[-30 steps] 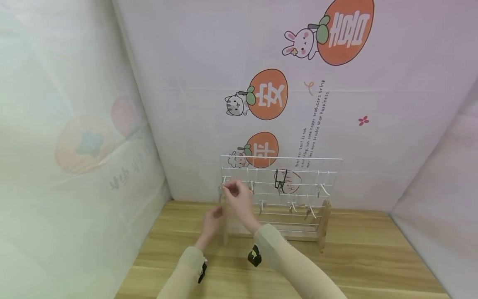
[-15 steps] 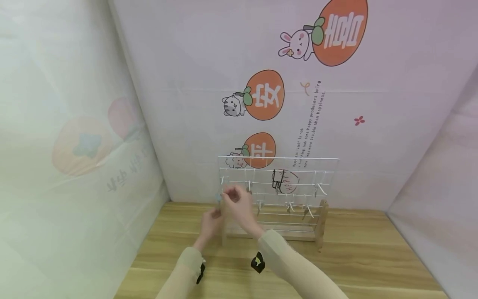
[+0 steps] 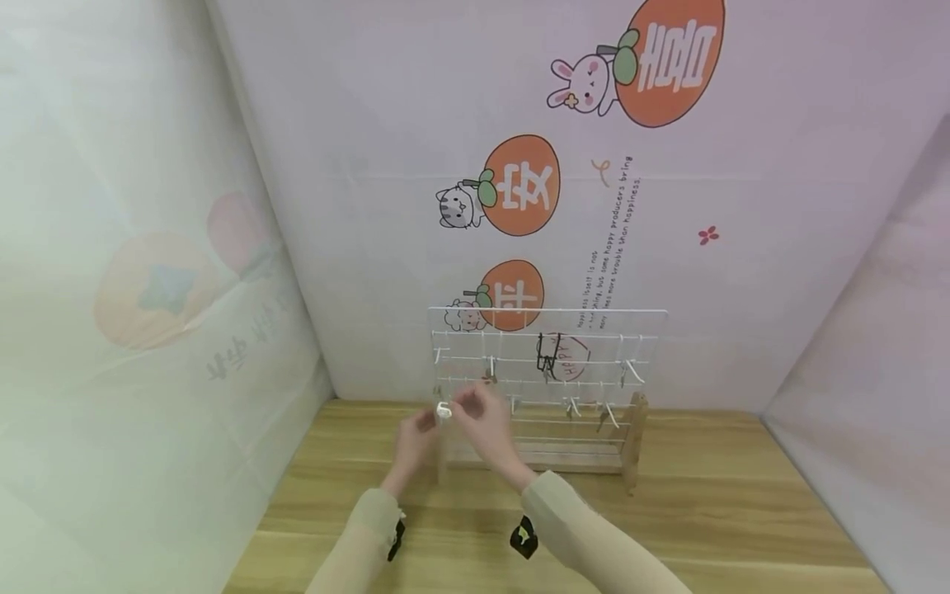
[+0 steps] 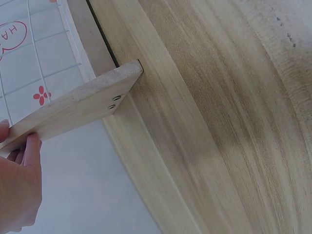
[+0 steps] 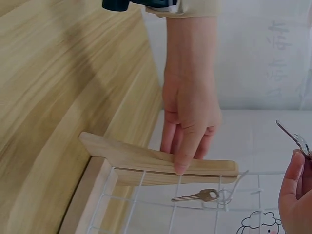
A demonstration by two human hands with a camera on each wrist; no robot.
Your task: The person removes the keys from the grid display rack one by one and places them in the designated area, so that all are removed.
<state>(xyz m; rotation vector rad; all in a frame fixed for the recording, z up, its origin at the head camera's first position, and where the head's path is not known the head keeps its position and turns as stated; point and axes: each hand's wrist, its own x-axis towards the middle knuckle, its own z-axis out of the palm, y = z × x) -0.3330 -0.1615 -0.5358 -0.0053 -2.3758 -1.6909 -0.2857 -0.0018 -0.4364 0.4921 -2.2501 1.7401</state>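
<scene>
Shiny key pinched in right hand, upright wire rack gripped by left hand

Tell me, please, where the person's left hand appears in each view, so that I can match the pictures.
Head: left hand in the lower half, slightly left of centre.
Left wrist: left hand at the lower left edge.
Right wrist: left hand near the middle, reaching down from above.
Shared landmark: the wooden end post beside it.

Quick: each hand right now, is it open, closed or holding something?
Left hand: closed, gripping a flat, pale wooden post.
Right hand: closed, pinching a small silvery metal object, probably a key.
</scene>
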